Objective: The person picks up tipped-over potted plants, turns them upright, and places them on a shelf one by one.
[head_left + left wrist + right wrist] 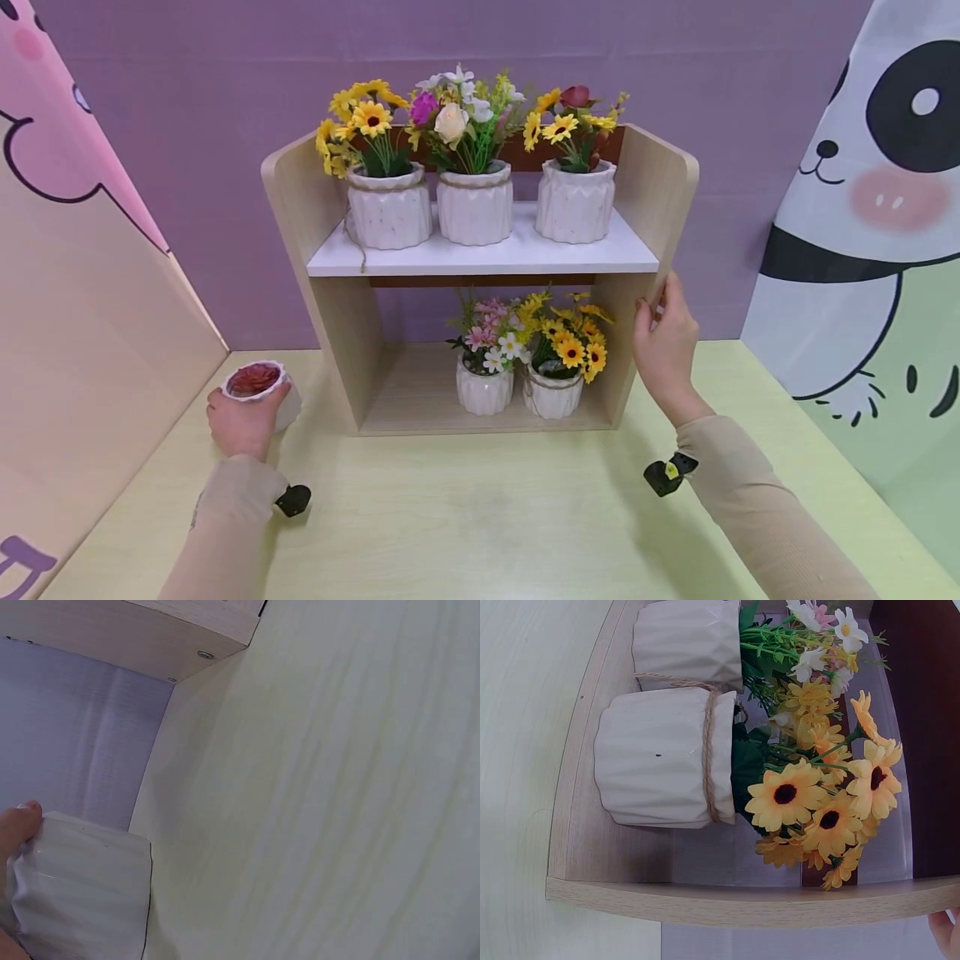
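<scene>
At the left of the table, my left hand (243, 421) grips a white ribbed flowerpot (288, 408) with a dark red flower (253, 380) inside its rim. The left wrist view shows this pot's white side (86, 889) with a fingertip (28, 812) at its edge. My right hand (667, 350) holds the right side panel of a two-tier wooden shelf (626, 342), thumb at the front edge and fingers along the outside. In the right wrist view only part of that hand (946, 934) shows, outside the panel (727, 901).
On the upper tier stand a yellow daisy pot (390, 208), a mixed-flower pot (475, 208) and a red-and-yellow flower pot (575, 204). Below are a pink-and-white flower pot (483, 392) and a sunflower pot (552, 396). Printed panels (862, 317) flank the table (465, 517).
</scene>
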`<action>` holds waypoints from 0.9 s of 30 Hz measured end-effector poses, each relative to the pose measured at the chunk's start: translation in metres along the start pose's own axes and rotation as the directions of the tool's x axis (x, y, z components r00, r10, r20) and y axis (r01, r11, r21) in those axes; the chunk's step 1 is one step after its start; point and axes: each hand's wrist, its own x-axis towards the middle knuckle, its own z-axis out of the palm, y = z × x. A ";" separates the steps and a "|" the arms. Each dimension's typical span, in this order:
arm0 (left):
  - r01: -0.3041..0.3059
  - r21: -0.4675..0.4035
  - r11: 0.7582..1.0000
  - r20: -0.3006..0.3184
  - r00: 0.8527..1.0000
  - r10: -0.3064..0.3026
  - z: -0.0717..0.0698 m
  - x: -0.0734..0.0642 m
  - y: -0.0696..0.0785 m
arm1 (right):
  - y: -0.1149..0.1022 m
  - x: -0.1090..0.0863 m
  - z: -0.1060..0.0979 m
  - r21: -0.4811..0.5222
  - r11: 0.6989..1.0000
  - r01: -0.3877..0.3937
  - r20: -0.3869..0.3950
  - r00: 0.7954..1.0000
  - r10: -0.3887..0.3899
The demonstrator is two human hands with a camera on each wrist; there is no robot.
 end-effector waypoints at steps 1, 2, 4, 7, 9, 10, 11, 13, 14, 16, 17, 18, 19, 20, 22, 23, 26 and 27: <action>-0.002 -0.006 1.000 -0.003 1.000 0.002 0.000 -0.001 0.000 | 0.000 0.000 0.000 -0.001 1.000 0.000 0.000 1.000 0.000; -0.005 -0.011 1.000 -0.007 1.000 0.005 0.000 -0.001 -0.001 | 0.000 0.000 0.000 -0.001 1.000 0.000 0.001 1.000 0.000; -0.007 -0.015 1.000 -0.014 1.000 0.007 0.000 -0.001 -0.002 | -0.001 0.000 0.000 -0.003 1.000 0.000 0.002 1.000 0.000; -0.006 -0.026 1.000 -0.023 1.000 0.005 -0.001 -0.001 -0.003 | -0.001 0.000 0.000 -0.003 1.000 0.003 0.002 1.000 -0.003; -0.002 -0.031 1.000 -0.020 1.000 0.001 -0.001 -0.002 -0.004 | -0.001 0.000 0.000 -0.003 1.000 0.006 0.001 1.000 -0.006; -0.002 -0.032 0.999 -0.018 1.000 0.001 -0.002 -0.002 -0.004 | -0.001 0.000 0.000 -0.002 1.000 0.007 0.000 1.000 -0.007; -0.001 -0.038 0.999 -0.016 1.000 0.000 -0.002 -0.002 -0.005 | -0.001 0.000 0.000 -0.002 1.000 0.008 -0.002 1.000 -0.008; 0.003 -0.040 0.999 -0.012 1.000 -0.003 -0.003 -0.002 -0.006 | -0.001 0.000 0.000 -0.001 1.000 0.010 -0.004 1.000 -0.010; 0.003 -0.041 0.999 -0.012 1.000 -0.003 -0.003 -0.002 -0.007 | -0.001 0.001 0.000 0.000 1.000 0.011 -0.005 1.000 -0.011; -0.001 -0.038 0.999 -0.016 1.000 0.000 -0.003 -0.001 -0.009 | -0.001 0.001 0.000 0.002 1.000 0.011 -0.007 1.000 -0.011; -0.005 -0.033 0.999 -0.020 1.000 0.004 -0.003 -0.001 -0.010 | -0.001 0.001 0.000 0.002 1.000 0.010 -0.008 1.000 -0.010; -0.010 -0.029 1.000 -0.024 1.000 0.009 -0.003 -0.001 -0.011 | -0.001 0.001 0.000 0.002 1.000 0.010 -0.008 1.000 -0.010; -0.015 -0.024 1.000 -0.029 0.999 0.014 -0.004 -0.001 -0.012 | -0.001 0.001 0.000 0.002 1.000 0.010 -0.009 1.000 -0.010; -0.023 -0.019 1.000 -0.034 0.999 0.022 -0.004 -0.002 -0.012 | -0.001 0.001 0.000 0.003 1.000 0.009 -0.010 1.000 -0.009; -0.040 -0.011 0.999 -0.044 0.998 0.039 -0.005 -0.003 -0.013 | -0.001 0.001 0.000 0.003 1.000 0.009 -0.009 1.000 -0.009; -0.049 -0.008 0.999 -0.051 0.998 0.049 -0.006 -0.004 -0.013 | -0.001 0.000 0.000 0.003 1.000 0.008 -0.010 1.000 -0.008; -0.082 0.005 0.997 -0.060 0.995 0.082 -0.008 -0.007 -0.013 | -0.001 0.000 0.000 0.005 1.000 0.009 -0.010 1.000 -0.009; -0.096 0.012 0.995 -0.062 0.993 0.097 -0.009 -0.008 -0.013 | -0.001 0.000 0.000 0.005 1.000 0.010 -0.010 1.000 -0.010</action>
